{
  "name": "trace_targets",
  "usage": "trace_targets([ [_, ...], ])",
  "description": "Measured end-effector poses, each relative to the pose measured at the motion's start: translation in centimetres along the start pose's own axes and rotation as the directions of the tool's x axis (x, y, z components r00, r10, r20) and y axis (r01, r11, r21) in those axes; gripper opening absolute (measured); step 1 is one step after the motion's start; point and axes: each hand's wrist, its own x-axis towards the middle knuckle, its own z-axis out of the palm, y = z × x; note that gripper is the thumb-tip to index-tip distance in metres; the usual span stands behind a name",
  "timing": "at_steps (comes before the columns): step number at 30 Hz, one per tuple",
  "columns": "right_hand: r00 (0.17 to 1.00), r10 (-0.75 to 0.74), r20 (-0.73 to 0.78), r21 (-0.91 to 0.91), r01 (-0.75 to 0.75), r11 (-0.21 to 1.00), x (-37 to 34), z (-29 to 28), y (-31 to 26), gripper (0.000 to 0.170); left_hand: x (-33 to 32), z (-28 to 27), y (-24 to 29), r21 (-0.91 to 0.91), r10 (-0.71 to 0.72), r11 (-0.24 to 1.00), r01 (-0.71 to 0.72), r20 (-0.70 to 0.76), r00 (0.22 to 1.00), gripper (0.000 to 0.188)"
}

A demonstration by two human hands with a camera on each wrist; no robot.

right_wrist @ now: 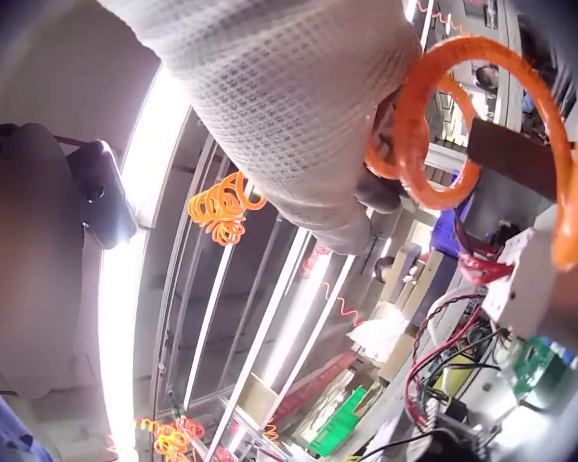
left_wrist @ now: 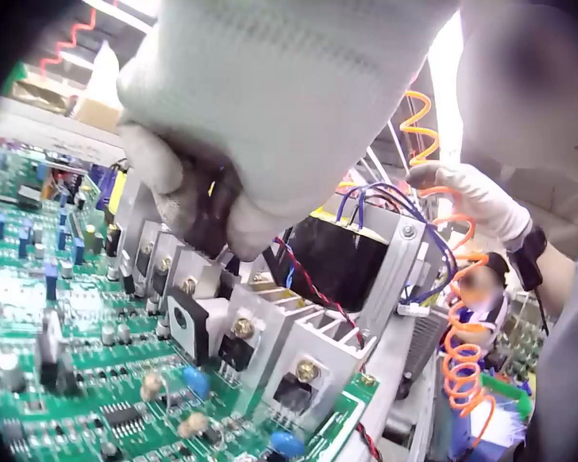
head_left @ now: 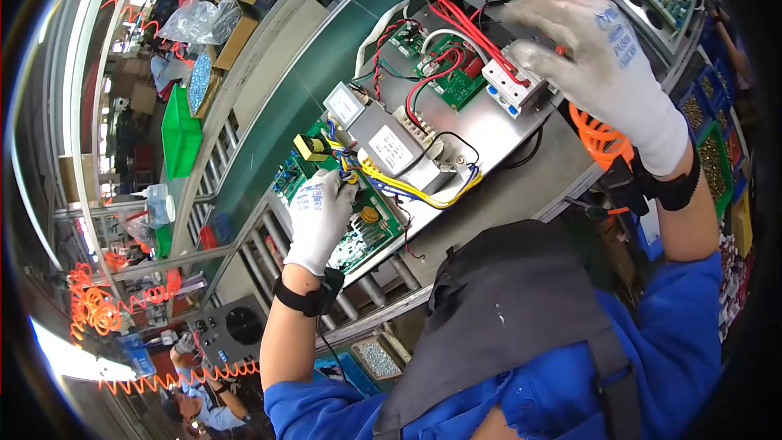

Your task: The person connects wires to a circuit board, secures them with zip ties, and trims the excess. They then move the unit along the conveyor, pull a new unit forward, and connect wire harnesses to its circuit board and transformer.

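My gloved left hand (head_left: 318, 216) is over the green circuit board (head_left: 379, 228), fingers bent down and pinching by the yellow and blue wires (head_left: 346, 165). In the left wrist view its fingertips reach down behind metal heat sinks (left_wrist: 303, 371); something dark between them is partly hidden. My gloved right hand (head_left: 599, 49) is raised above the white terminal block (head_left: 509, 81), thumb and fingers apart. An orange coiled hose (head_left: 603, 138) passes across that hand on its palm side. Beside the left hand, a metal chassis (head_left: 481, 134) carries a grey labelled box (head_left: 395, 147) and red cables (head_left: 464, 24).
Metal rollers (head_left: 277, 232) run under the chassis along the green-topped line (head_left: 277, 110). A green bin (head_left: 181, 134) stands across the line. Parts bins (head_left: 713, 159) are at far right. Another person (head_left: 208, 403) works at lower left by a black panel (head_left: 230, 330).
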Motion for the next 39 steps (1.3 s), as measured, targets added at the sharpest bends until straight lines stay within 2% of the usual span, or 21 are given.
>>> trace_targets([
  [4,0.977,0.173,0.125,0.242,-0.199,0.949,-0.8,1.6,0.5,0.025,1.3,-0.5,0.9,0.084,0.138,0.986,-0.145,0.083,0.987,0.009],
  [7,0.999,0.022,0.045,0.344,-0.036,0.938,-0.5,2.5,-1.4,0.020,2.1,0.3,0.5,0.081,0.224,0.970,-0.229,0.061,0.973,0.011],
  [8,0.954,0.112,0.279,0.328,-0.204,0.922,0.0,1.9,-1.7,0.021,2.1,0.3,0.3,0.107,0.242,0.963,-0.247,0.057,0.969,0.010],
  [11,0.921,0.331,0.203,0.501,-0.388,0.774,0.4,0.9,-1.9,0.023,1.7,-0.4,0.4,0.005,0.180,0.984,-0.180,0.079,0.981,0.012],
  [14,0.986,0.113,-0.122,0.067,-0.105,0.992,0.3,-2.0,-0.3,0.025,-0.8,-1.1,-0.5,-0.209,0.168,0.960,-0.184,-0.092,0.981,0.013],
  [15,0.983,-0.073,-0.171,-0.227,0.033,0.973,0.0,-2.7,1.3,0.027,-1.8,-0.6,-1.1,-0.302,0.161,0.930,-0.211,-0.183,0.970,0.018],
  [16,0.941,-0.298,-0.158,-0.657,0.125,0.744,-0.3,-3.1,2.3,0.035,-2.7,0.2,-1.8,-0.165,0.260,0.935,-0.315,-0.289,0.922,0.026],
  [17,0.943,-0.294,-0.156,-0.661,0.121,0.740,-1.2,-2.7,3.2,0.035,-3.4,0.8,-2.0,-0.122,0.260,0.946,-0.299,-0.261,0.930,0.029],
  [19,0.972,0.233,0.015,0.072,-0.234,0.970,-3.5,-0.4,4.7,0.045,-4.3,0.9,-0.8,0.054,0.274,0.962,-0.269,-0.249,0.929,0.033],
  [20,0.970,0.139,0.197,0.140,-0.168,0.976,-3.6,0.3,5.3,0.055,-4.4,0.7,-0.9,0.052,0.319,0.947,-0.316,-0.241,0.917,0.040],
  [21,0.821,0.371,0.433,0.205,-0.491,0.847,-3.1,-0.1,1.4,0.063,-5.3,0.2,-0.2,0.043,0.309,0.950,-0.308,-0.245,0.919,0.040],
  [22,0.859,0.407,0.312,0.100,-0.455,0.885,-4.3,0.9,1.3,0.065,-6.6,-0.4,1.0,0.006,0.319,0.946,-0.325,-0.208,0.925,0.039],
  [23,0.889,0.419,0.185,-0.010,-0.425,0.905,-5.5,2.1,2.1,0.068,-7.7,-0.5,2.0,-0.033,0.329,0.940,-0.339,-0.171,0.929,0.039],
  [24,0.926,0.252,0.282,0.207,-0.315,0.926,-5.9,1.9,3.6,0.064,-9.1,0.1,3.0,0.000,0.403,0.915,-0.404,-0.095,0.910,0.037],
  [25,0.883,0.394,0.256,0.259,-0.455,0.852,-6.2,2.7,3.6,0.047,-9.9,0.5,3.8,0.029,0.468,0.884,-0.467,-0.020,0.884,0.035],
  [28,0.981,-0.058,0.185,-0.088,0.076,0.993,-6.3,2.9,5.2,0.041,-9.5,3.6,2.6,0.177,0.617,0.780,-0.601,-0.050,0.786,0.033],
  [29,0.988,0.003,0.155,0.030,-0.008,1.000,-6.0,2.8,4.5,0.051,-9.3,4.6,1.9,0.219,0.657,0.736,-0.641,-0.003,0.754,0.032],
  [31,0.872,0.385,0.303,0.354,-0.478,0.804,-5.2,2.2,3.2,0.057,-8.7,5.0,1.8,0.220,0.617,0.776,-0.591,-0.067,0.784,0.030],
  [36,0.982,0.184,-0.041,-0.070,-0.186,0.980,-4.0,-1.2,-1.2,0.047,-10.0,0.4,3.9,-0.490,0.216,0.791,-0.367,-0.337,0.916,0.039],
  [37,0.971,0.181,-0.154,-0.026,-0.187,0.982,-4.2,-1.7,-2.2,0.045,-10.6,-0.4,3.6,-0.628,0.062,0.726,-0.279,-0.344,0.937,0.041],
  [39,0.942,0.088,-0.322,0.048,-0.077,0.996,-4.0,-1.8,-4.7,0.041,-10.5,-2.0,3.2,-0.931,-0.316,0.234,-0.279,-0.344,0.884,0.042],
])
